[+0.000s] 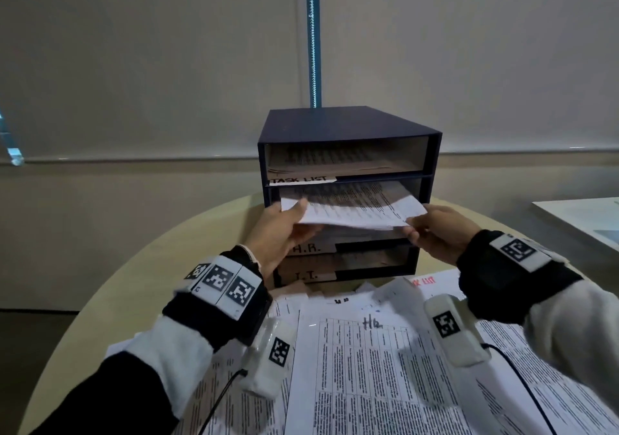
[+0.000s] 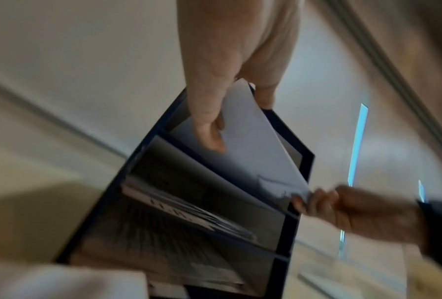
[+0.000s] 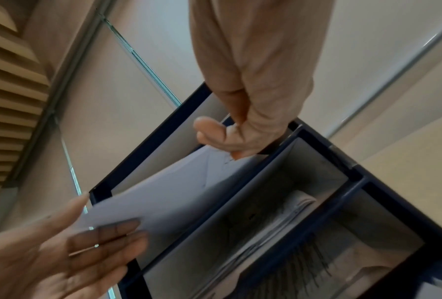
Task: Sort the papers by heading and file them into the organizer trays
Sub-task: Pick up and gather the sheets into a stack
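Observation:
A dark blue organizer (image 1: 348,126) with several stacked trays stands on the table, labelled TASK LIST, H.R. and I.T. on its front lips. A printed paper (image 1: 355,210) sits partly inside the slot below the TASK LIST label and above the H.R. label. My left hand (image 1: 298,217) pinches the sheet's left corner, thumb on top. My right hand (image 1: 415,228) pinches its right corner. In the left wrist view the paper (image 2: 253,145) enters the organizer (image 2: 306,161) between the left hand (image 2: 222,125) and the right hand (image 2: 317,202). The right wrist view shows the right hand (image 3: 230,145), the paper (image 3: 168,192) and the left hand (image 3: 99,228).
A loose pile of printed papers (image 1: 368,367) covers the near part of the round beige table (image 1: 134,267); one sheet bears a red TASK LIST heading (image 1: 423,280). The trays hold papers. A white flat object (image 1: 582,220) lies at the right. A blind chain (image 1: 313,32) hangs behind.

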Motion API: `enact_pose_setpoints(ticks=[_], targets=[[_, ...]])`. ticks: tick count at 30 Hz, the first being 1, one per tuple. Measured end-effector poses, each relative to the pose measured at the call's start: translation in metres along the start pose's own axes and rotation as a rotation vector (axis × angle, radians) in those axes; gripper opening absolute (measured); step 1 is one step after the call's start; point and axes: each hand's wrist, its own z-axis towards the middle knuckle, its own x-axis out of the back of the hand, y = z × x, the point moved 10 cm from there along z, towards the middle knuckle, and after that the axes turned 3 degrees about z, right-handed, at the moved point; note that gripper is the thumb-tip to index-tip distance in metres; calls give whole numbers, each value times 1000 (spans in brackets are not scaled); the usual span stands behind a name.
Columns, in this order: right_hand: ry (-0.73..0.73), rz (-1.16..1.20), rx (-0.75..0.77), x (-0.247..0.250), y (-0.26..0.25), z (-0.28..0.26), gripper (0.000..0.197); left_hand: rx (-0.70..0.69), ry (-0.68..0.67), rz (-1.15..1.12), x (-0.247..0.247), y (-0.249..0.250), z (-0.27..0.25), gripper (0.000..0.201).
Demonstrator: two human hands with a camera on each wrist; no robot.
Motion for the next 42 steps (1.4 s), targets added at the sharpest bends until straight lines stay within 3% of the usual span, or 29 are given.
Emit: enact_pose_setpoints(ticks=[3, 6, 9, 13, 15, 17, 19, 22, 23, 25, 26, 32, 38, 42], targets=[[67, 109, 26, -4, -8, 13, 25, -204, 5, 487, -5, 20, -2, 45], [77, 107, 36, -13, -13, 29, 23, -302, 66, 1021, -10, 27, -1, 50], [87, 148, 40, -28, -14, 39, 21, -267, 9, 1291, -18, 17, 5, 58], [168, 386, -31, -33, 0, 56, 38, -221, -41, 1540, -21, 2, 11, 60], [271, 218, -40, -33, -1, 49, 40, -252, -53, 1641, -24, 0, 10, 60], [336, -541, 66, -29, -21, 49, 44, -278, -58, 1686, -24, -3, 11, 62], [314, -556, 41, -31, -17, 51, 49, -313, -48, 1709, -23, -1, 12, 64], [313, -912, 65, -32, -23, 59, 55, -342, -78, 1713, -24, -2, 15, 68], [271, -784, 74, -34, -22, 56, 52, -330, -102, 1692, -24, -5, 17, 70], [177, -438, -54, -41, -12, 55, 35, -320, -129, 1660, -25, -8, 20, 75], [159, -426, -78, -43, -10, 53, 34, -319, -133, 1657, -26, -9, 20, 77], [156, -784, 22, -35, -28, 30, 33, -220, -168, 1621, -26, -9, 15, 82], [-63, -892, 31, -35, 7, -21, 17, -158, -198, 1295, -28, -11, -30, 54], [-257, -1068, -79, -31, 46, -67, 15, -45, -265, 1279, -26, -54, -55, 61]])
